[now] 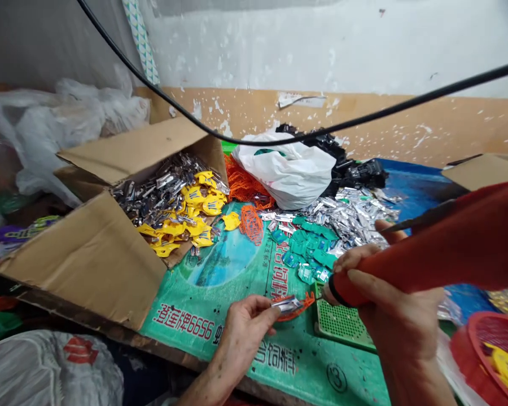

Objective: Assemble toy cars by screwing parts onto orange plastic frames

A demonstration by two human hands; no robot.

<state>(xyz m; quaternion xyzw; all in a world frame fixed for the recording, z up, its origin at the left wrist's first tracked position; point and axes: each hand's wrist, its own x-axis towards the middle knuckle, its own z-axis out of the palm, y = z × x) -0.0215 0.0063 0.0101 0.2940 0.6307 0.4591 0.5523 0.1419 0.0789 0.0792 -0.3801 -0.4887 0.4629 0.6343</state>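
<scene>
My left hand pinches an orange plastic piece with a shiny metal part lying on it, low over the green printed sheet. My right hand is wrapped round a red electric screwdriver, which is tilted with its tip end toward the orange piece. The tip's exact contact is too small to make out. Along the tool's upper side shows a dark pointed strip; I cannot tell what it is. Beneath the screwdriver's front end sits a green perforated tray.
On the left, a cardboard box spills metal parts and yellow pieces. Teal pieces, silvery parts and a white bag lie behind my hands. A red basket stands right. A black cable hangs across.
</scene>
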